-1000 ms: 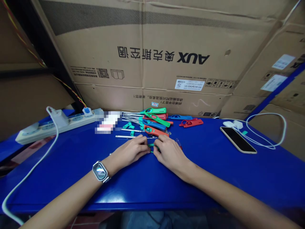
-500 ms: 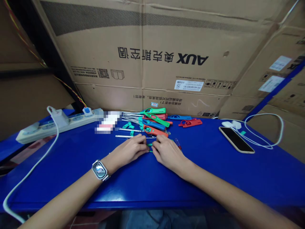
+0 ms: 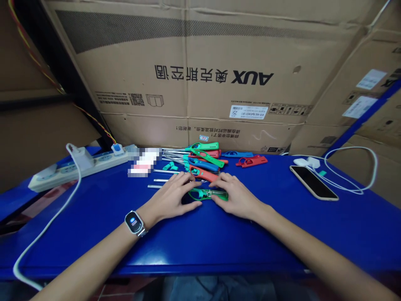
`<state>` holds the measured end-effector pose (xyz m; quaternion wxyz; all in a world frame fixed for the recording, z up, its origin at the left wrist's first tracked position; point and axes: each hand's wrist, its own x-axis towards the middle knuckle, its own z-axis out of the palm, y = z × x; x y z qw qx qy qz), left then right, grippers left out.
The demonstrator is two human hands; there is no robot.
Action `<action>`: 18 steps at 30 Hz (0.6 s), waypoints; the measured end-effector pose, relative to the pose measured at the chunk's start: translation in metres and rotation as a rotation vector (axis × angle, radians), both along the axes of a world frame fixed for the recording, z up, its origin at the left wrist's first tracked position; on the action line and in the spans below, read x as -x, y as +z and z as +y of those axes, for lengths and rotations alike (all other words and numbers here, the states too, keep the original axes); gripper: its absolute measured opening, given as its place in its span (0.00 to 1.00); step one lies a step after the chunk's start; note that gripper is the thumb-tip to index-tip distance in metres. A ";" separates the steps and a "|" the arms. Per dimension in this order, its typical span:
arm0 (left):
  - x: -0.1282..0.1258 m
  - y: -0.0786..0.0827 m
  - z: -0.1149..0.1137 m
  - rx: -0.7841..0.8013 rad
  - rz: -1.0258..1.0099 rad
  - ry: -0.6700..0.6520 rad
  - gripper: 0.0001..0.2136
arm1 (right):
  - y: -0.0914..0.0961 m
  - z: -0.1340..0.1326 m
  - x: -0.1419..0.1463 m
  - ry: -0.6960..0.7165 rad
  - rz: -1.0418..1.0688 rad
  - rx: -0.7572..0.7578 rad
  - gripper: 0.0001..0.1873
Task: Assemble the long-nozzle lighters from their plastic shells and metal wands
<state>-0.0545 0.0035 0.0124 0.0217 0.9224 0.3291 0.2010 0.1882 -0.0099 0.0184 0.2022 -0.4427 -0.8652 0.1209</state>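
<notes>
A green lighter point(image 3: 196, 195) with a long metal tube lies across the table in front of me. Its casing looks open, showing a teal trigger and a clear fuel tank point(image 3: 215, 192). My right hand point(image 3: 240, 195) grips the handle end between thumb and fingers. Around the tube side, my left hand point(image 3: 176, 195) is spread, thumb and fingers apart; whether it touches the lighter I cannot tell. Just beyond are a pile of assembled lighters, among them an orange one point(image 3: 205, 173), a blue one point(image 3: 203, 164) and a green one point(image 3: 205, 146), plus several small teal pieces point(image 3: 171, 166).
A red casing half point(image 3: 252, 161) and a blue casing half point(image 3: 236, 154) lie behind right. At right rests a phone point(image 3: 314, 182) with a white cable point(image 3: 374, 171). A power strip point(image 3: 97, 161) stands at left. A large cardboard box point(image 3: 200, 54) walls off the back.
My hands have moved slightly apart. My left fingers have spread from a pinch, and the open green lighter between the hands now shows. My right hand has shifted right along the lighter.
</notes>
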 end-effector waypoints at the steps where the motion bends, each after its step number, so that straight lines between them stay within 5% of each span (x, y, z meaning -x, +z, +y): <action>1: -0.002 -0.001 0.001 -0.001 0.013 0.000 0.19 | 0.000 0.001 -0.003 0.009 -0.019 0.008 0.12; 18: -0.008 -0.008 -0.002 0.048 0.032 0.073 0.16 | -0.007 0.003 -0.010 0.036 -0.035 -0.027 0.11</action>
